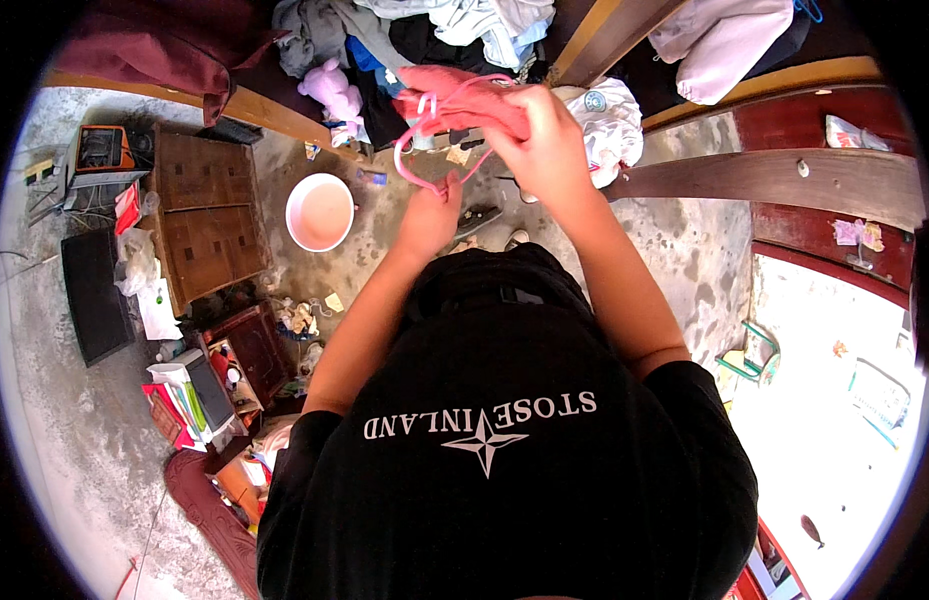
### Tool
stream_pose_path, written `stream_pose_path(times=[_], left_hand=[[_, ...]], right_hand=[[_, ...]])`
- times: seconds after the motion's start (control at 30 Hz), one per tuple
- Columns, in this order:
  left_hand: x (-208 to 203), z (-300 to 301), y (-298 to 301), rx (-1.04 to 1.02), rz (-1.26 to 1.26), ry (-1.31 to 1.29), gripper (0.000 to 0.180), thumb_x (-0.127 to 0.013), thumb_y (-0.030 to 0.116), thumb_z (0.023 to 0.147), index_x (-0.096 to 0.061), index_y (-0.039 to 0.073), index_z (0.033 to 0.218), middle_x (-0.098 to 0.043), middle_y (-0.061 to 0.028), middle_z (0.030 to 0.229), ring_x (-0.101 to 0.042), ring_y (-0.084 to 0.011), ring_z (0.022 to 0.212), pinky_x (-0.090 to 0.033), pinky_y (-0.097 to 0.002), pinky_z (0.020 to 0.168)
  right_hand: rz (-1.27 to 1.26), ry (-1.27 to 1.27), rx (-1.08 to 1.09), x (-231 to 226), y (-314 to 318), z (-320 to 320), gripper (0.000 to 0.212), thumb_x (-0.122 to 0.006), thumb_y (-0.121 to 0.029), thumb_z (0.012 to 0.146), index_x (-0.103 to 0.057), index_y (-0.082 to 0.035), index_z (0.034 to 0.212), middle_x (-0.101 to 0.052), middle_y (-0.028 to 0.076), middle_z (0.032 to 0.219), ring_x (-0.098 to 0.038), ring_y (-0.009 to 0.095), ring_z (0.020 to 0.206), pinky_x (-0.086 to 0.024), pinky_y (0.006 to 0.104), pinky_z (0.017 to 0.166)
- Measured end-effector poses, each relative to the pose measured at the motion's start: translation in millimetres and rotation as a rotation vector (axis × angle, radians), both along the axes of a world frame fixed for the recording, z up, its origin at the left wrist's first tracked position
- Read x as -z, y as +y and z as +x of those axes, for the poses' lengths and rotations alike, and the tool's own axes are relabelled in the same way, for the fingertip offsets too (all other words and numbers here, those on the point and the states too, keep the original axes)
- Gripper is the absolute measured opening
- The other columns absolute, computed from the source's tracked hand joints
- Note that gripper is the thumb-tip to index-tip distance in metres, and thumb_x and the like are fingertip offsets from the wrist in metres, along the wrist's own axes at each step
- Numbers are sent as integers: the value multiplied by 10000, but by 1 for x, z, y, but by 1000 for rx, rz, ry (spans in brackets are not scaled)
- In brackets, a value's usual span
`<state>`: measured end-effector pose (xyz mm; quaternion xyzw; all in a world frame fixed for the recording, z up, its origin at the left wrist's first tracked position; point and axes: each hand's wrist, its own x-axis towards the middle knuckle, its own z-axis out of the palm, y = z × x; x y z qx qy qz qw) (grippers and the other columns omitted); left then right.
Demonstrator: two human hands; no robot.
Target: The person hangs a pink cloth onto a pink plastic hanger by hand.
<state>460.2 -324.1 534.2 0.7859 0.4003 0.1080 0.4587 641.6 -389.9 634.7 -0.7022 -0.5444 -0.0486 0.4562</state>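
Note:
A red cloth point(464, 105), bunched and folded, is held up in front of me at the top middle. My right hand point(544, 140) is closed on its right end. A thin pink loop point(402, 158), perhaps a hanger or a cord, hangs from the cloth and curves down to the left. My left hand point(436, 212) is lower, its fingers closed on the bottom of this loop. Whether the loop is fixed to the cloth cannot be made out. Behind the cloth, dark and light clothes lie heaped on a wood-edged bed.
A pink plush toy point(331, 92) sits at the bed's edge. On the floor stands a white-rimmed tub point(321, 212). Wooden cabinets point(209, 210) line the left, beside a dark screen point(96, 297). A wooden beam point(774, 185) crosses at right; a bright doorway point(814, 440) lies below it.

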Motion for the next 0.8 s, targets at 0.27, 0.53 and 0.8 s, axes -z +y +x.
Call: stream_pose_path(times=[0.27,0.53,0.8], left_hand=[[-69,-8,-2,30,-126,-94,428,-475,349,1055,-617,-18,886,-558,-230,660,-569,-370,611,-465,-436,601],[-79,-7,1,84,-2,-162,476,-471,365,1073,-548,-23,809,-425,-77,597,-429,-167,582,-397,-367,553],[-10,-12,11,386,174,276,527,-398,400,1062,-655,-28,894,-644,-300,803,-639,-482,761,-511,-542,688]], right_hand=[[-285,-15,197,32,-26,69,369,-769,-207,809,-548,-62,1066,-670,184,962,-655,411,897,-532,483,752],[-426,149,226,54,-37,69,411,-772,-216,816,-509,-71,1097,-680,209,918,-674,414,851,-536,480,717],[-276,92,136,44,-29,28,458,-799,-213,810,-494,-50,1109,-689,216,917,-697,403,844,-556,454,714]])
